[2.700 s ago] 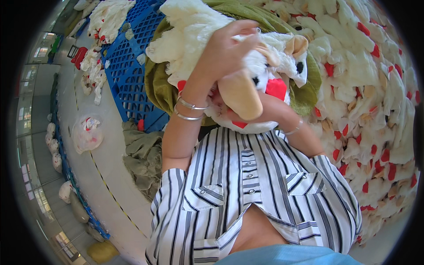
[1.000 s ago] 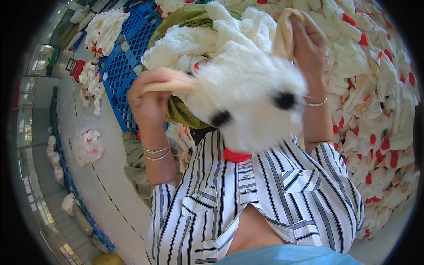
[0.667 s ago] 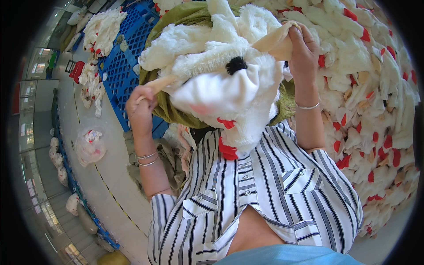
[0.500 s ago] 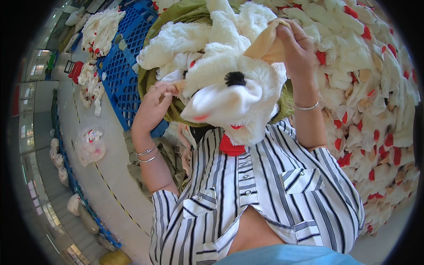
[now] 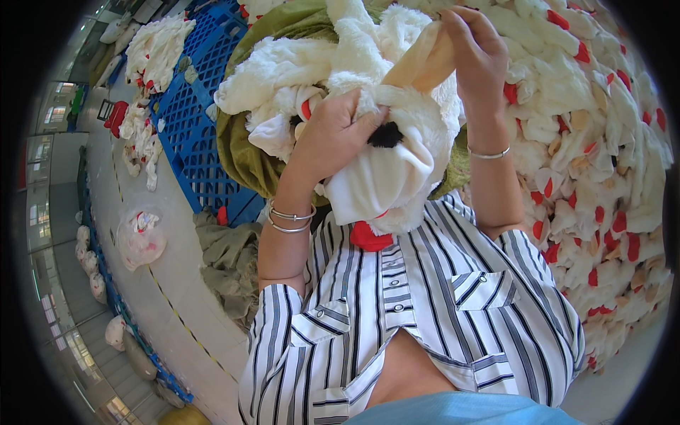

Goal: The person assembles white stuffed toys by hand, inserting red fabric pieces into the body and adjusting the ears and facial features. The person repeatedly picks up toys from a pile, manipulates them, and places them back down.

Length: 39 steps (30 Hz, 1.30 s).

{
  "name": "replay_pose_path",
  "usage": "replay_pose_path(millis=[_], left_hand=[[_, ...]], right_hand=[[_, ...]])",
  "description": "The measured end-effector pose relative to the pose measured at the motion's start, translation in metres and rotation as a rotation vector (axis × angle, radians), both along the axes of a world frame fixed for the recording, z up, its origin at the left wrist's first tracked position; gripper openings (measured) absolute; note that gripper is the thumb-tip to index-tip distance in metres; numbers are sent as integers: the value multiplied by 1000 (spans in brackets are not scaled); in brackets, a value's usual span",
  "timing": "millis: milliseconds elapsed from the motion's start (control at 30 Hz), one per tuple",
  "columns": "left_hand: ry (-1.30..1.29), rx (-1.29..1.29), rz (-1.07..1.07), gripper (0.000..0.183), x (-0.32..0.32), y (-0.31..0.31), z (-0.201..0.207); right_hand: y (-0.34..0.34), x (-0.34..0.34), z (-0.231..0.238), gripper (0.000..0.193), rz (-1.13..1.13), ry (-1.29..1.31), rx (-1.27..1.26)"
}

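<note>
A limp white plush animal skin [image 5: 386, 177] hangs in front of my chest, with black eye tufts, a smooth white muzzle and a red piece at its lower end. My right hand [image 5: 483, 57] is raised and pinches the tip of its beige ear [image 5: 427, 60], which is stretched upward. With fingers closed, my left hand [image 5: 331, 138] grips the fluffy fabric of the head beside a black tuft. Its fingertips press into the fur, partly hidden. Behind lie more white plush pieces [image 5: 283, 67] on an olive-green sack [image 5: 237, 152].
A large heap of white plush skins with red parts [image 5: 567, 170] fills the right side. Blue pallets [image 5: 180, 117] stand at left, with a plush pile [image 5: 159, 49] beyond. A clear plastic bag [image 5: 144, 244] sits on the floor, and grey-green cloth [image 5: 230, 265] lies near my left elbow.
My left hand has moved right and up, from the far ear at the head's left side to the fur beside the eye tuft. My right hand has risen slightly, still holding the ear.
</note>
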<state>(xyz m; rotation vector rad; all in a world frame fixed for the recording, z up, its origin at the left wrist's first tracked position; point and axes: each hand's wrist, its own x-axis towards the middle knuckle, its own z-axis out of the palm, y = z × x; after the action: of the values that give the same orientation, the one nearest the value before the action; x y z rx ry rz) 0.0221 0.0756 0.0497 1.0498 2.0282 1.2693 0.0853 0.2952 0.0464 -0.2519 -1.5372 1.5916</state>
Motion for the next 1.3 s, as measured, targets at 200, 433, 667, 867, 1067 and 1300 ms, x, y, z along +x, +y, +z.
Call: replay_pose_path(millis=[200,433,667,867,1067,1300], left_hand=[[-162,173,139,33,-9,0,-12],[-311,350,224,38,-12,10,-27],[-309,343,254,36,-13,5,-24],[-360,347,248,30,-10,3,-21],[-548,186,-76,38,-10,-18,-6],[-511,308,156,29,-2,-5,1]], right_hand=[[-40,40,22,16,142,-80,276],[-80,28,2,14,348,-301,477],[-72,33,15,13,442,-386,589],[-62,35,5,14,388,-248,662],[-37,39,23,13,151,-307,596],[-86,56,60,29,758,-388,704]])
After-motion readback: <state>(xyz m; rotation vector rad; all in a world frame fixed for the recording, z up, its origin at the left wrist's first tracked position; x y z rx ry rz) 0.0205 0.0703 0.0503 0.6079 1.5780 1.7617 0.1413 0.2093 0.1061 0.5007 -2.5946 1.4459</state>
